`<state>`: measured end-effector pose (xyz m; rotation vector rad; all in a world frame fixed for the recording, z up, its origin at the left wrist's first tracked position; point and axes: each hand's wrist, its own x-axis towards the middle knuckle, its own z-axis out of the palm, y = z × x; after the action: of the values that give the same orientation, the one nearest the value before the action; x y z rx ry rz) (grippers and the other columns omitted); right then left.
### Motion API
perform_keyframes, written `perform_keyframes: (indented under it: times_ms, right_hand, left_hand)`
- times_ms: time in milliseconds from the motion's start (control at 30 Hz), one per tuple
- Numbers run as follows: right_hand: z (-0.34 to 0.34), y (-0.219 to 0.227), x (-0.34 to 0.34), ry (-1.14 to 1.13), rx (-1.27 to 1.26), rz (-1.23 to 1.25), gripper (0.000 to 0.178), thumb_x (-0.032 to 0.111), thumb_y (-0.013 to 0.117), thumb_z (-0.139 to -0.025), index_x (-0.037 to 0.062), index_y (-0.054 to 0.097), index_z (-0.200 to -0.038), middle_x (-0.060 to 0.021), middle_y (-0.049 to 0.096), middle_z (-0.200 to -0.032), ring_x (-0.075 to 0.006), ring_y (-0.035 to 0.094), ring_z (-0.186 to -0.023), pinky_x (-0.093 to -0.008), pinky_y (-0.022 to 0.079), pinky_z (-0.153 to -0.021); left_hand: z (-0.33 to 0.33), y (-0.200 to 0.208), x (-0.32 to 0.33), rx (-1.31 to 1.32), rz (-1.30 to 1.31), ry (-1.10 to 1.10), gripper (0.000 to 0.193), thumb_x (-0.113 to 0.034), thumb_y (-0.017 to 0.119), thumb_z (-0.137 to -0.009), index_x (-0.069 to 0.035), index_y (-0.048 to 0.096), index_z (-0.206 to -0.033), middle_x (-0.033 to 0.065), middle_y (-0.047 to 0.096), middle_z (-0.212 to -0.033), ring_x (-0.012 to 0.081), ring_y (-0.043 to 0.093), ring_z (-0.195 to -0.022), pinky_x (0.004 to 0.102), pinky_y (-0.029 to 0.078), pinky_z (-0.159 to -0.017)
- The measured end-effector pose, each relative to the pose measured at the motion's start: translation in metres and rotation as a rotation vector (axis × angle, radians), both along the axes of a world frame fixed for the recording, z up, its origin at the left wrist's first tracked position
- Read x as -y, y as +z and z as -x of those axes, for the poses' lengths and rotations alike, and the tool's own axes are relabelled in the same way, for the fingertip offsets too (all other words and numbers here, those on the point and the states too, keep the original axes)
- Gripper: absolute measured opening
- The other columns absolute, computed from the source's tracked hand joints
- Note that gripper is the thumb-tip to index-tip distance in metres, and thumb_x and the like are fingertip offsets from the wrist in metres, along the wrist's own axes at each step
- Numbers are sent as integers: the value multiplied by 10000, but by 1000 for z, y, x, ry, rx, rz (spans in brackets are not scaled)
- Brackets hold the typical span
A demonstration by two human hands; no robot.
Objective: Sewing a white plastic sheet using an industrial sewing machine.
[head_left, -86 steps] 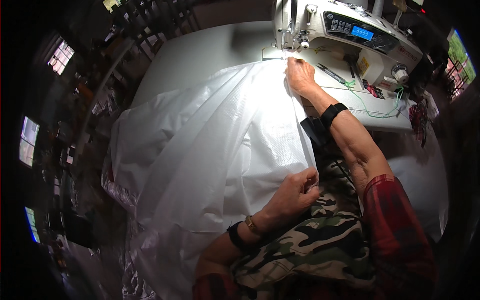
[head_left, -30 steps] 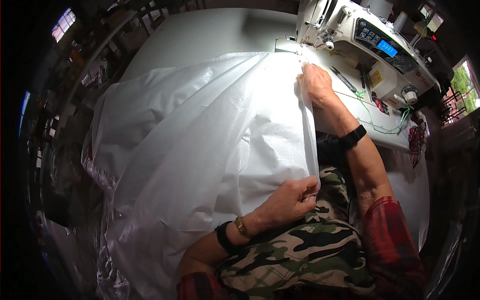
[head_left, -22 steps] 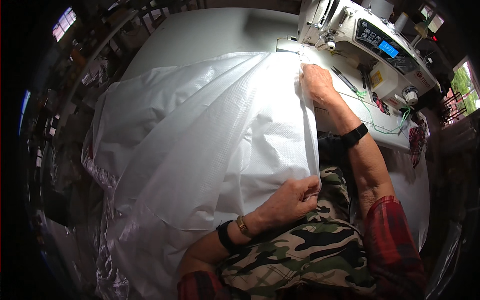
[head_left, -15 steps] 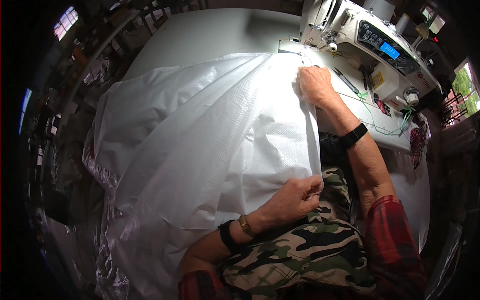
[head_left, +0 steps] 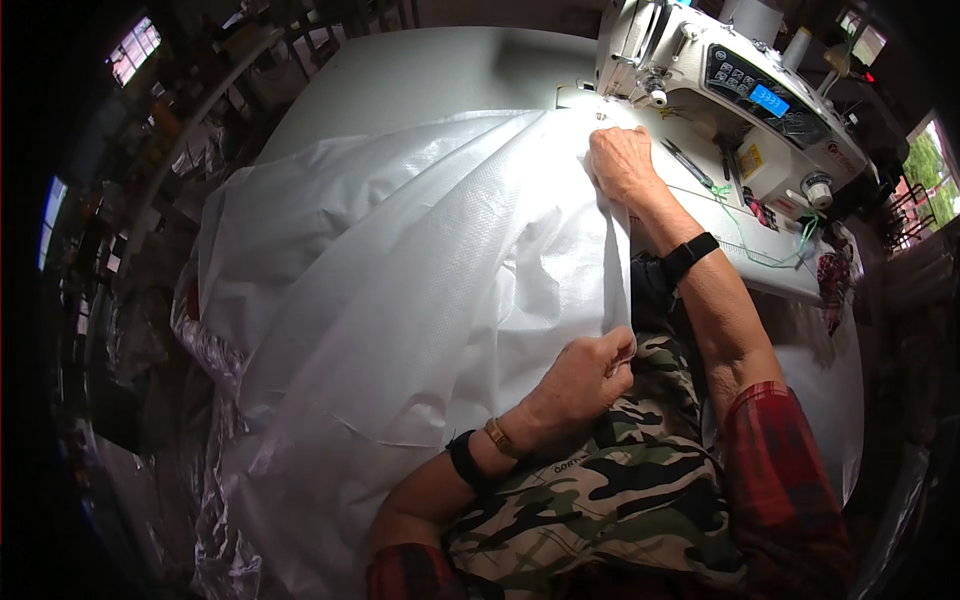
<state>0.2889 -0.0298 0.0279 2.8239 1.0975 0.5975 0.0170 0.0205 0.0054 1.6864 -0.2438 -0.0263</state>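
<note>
A large white woven plastic sheet [head_left: 400,270] spreads in folds over the sewing table and hangs down to the left across my lap. My right hand [head_left: 622,165] is closed on its right edge, just in front of the needle area of a white sewing machine [head_left: 690,60]. Lower along the same edge, my left hand [head_left: 590,375] pinches the sheet above my camouflage-patterned lap. The edge between both hands runs nearly straight. Bright light falls on the sheet near the needle, and the fingertips of my right hand are partly hidden.
On the table [head_left: 420,75], right of my right hand, lie a dark slim tool [head_left: 688,162] and green thread [head_left: 740,230]. Thread spools [head_left: 797,47] stand behind the machine. Crinkled clear plastic [head_left: 215,480] hangs at the left.
My left hand has moved a little up and toward the machine with the sheet's edge. My right hand has shifted slightly left, still on the edge.
</note>
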Motion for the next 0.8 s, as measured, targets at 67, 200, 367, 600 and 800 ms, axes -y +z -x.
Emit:
perform_keyframes:
  times_ms: [67, 200, 367, 600, 800]
  right_hand:
    - [-1, -4, 3, 19, 39, -131, 92, 65, 568, -770, -11, 606, -737, -224, 646, -702, -382, 654, -667, -479, 482, -678]
    - [6, -7, 13, 0, -19, -205, 158, 90, 513, -862, -28, 595, -796, -228, 634, -681, -399, 652, -679, -484, 496, -659]
    - [14, -2, 15, -27, -75, -211, 131, 64, 520, -825, -17, 619, -799, -233, 646, -707, -393, 659, -690, -483, 493, -669]
    - [13, -1, 9, -9, -80, -151, 134, 51, 518, -817, -25, 617, -769, -246, 646, -713, -388, 664, -695, -474, 492, -662]
    - [0, -1, 2, -2, -71, -170, 126, 24, 525, -778, -28, 640, -784, -256, 658, -765, -391, 673, -742, -462, 486, -701]
  left_hand:
    - [0, -3, 2, 29, -27, 38, 119, -39, 565, -831, 35, 473, -842, 126, 432, -623, 158, 410, -569, 325, 407, -556]
    - [5, -4, 6, 64, -82, 56, 112, -41, 575, -834, 26, 487, -853, 175, 490, -638, 267, 482, -543, 355, 428, -556]
    - [5, -1, 11, 121, -168, 75, 122, -52, 589, -848, 16, 493, -883, 211, 549, -668, 384, 571, -600, 395, 452, -576]
    - [-2, -1, 8, 126, -262, 46, 123, -55, 586, -841, 9, 494, -890, 232, 558, -676, 432, 587, -662, 442, 457, -589]
    - [-13, -11, 3, 144, -326, 162, 102, -64, 569, -825, 7, 503, -859, 239, 561, -668, 446, 584, -664, 459, 458, -598]
